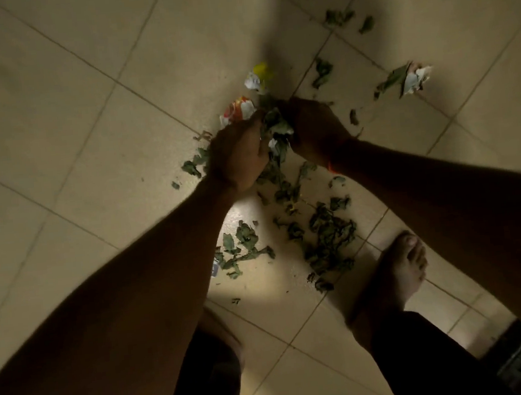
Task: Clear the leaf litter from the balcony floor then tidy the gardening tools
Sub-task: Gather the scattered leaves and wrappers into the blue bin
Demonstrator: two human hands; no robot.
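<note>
A: Why are the left hand (237,155) and right hand (311,128) together?
B: Curled fingers clamp a leaf bundle (275,132) between them, to lift it; loose leaves (330,238) lie below on the tiles (88,143)

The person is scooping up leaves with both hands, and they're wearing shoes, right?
Not quite. The head view shows a bare foot on the tiled floor, no shoes. The rest holds: the left hand and right hand gather a bunch of leaves between them.
</note>
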